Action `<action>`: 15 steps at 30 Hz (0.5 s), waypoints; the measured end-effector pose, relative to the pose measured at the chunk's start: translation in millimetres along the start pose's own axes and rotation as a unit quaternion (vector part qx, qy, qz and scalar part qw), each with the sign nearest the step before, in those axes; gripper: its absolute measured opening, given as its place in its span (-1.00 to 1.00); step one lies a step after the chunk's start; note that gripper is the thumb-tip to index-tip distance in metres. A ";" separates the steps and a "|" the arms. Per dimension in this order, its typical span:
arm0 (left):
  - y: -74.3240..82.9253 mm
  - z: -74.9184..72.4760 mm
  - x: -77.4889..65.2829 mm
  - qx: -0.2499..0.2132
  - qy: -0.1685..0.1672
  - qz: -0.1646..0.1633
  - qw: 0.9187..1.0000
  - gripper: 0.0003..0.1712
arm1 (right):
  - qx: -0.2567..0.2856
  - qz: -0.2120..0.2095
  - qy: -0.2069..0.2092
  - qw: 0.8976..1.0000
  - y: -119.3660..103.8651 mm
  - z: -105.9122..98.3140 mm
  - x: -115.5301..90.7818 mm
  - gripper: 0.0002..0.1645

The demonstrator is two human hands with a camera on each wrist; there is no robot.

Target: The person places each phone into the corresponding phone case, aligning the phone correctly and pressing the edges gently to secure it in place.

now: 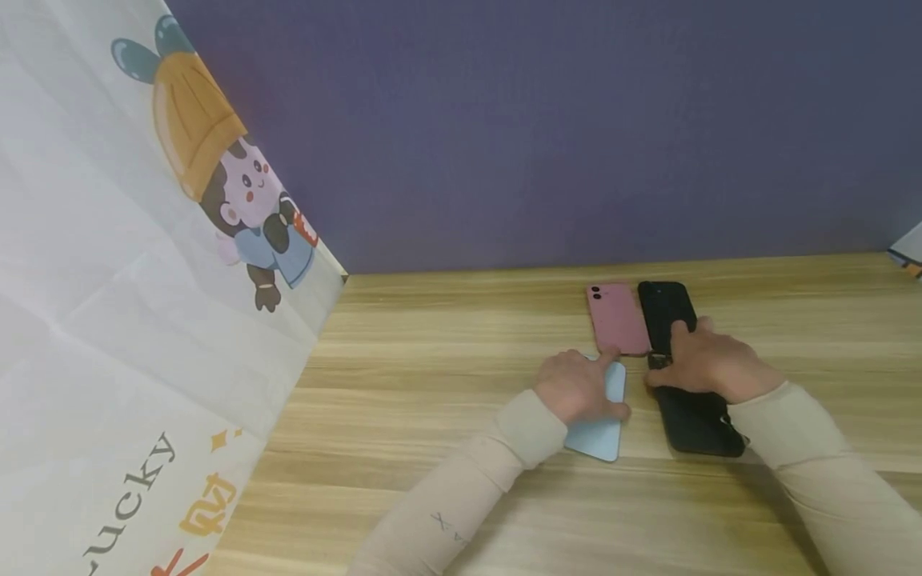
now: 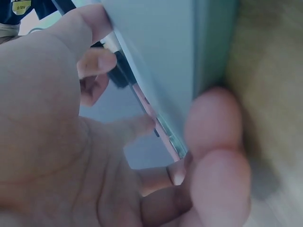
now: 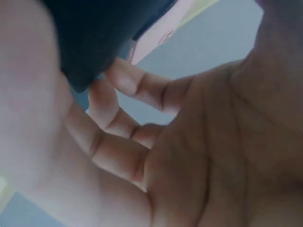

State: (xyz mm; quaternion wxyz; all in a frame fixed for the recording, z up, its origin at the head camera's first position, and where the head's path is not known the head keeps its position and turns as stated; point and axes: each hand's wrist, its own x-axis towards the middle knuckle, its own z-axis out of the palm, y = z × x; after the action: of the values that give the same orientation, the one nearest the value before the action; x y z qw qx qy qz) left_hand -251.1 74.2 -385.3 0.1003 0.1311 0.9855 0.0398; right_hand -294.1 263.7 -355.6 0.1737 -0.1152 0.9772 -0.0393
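Note:
Four phones form two rows on the wooden table. My left hand [image 1: 576,388] lies over the light blue phone [image 1: 598,440], front left, and grips its edges. In the left wrist view, curled fingertips [image 2: 215,125] press one side of the pale phone [image 2: 156,52]. My right hand [image 1: 709,364] holds the front black phone [image 1: 699,428] across its upper part, thumb on the left side. In the right wrist view, fingers meet the edge of a dark phone [image 3: 94,38]. Behind lie a pink phone [image 1: 619,316], camera side up, and another black phone [image 1: 663,304], which the right index finger overlaps.
The light wood table [image 1: 418,384] ends at a dark blue-purple panel [image 1: 547,136] at the back. A white sheet [image 1: 144,320] with a cartoon figure and lettering slopes along the left. Part of a white item [image 1: 911,248] shows at the right edge.

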 end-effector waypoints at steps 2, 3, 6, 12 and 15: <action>0.0 0.2 0.3 -0.014 0.001 -0.003 1.000 0.06 | 0.004 0.002 0.011 1.000 0.4 -1.2 0.2 0.37; 0.1 0.2 0.4 -0.022 0.003 -0.006 1.000 0.07 | 0.008 0.003 0.018 1.000 0.5 -2.0 0.7 0.38; 0.4 -0.2 0.6 -0.050 0.002 -0.020 0.999 0.15 | 0.020 0.002 0.041 0.999 0.4 -4.6 2.0 0.41; -2.7 -1.0 2.1 -0.086 0.003 -0.065 0.994 0.31 | 0.031 -0.003 0.088 0.996 -0.4 -8.7 3.4 0.44; -7.1 -2.0 3.9 -0.092 0.015 -0.085 0.992 0.25 | 0.035 -0.004 0.104 0.994 -0.5 -9.4 4.4 0.47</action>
State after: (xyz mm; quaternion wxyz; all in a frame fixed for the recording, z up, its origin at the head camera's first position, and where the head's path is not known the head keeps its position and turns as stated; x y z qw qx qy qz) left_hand -256.9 68.2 -384.8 0.1002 0.0368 0.9865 0.1241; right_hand -301.2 262.6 -348.2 0.0749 -0.1086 0.9875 -0.0864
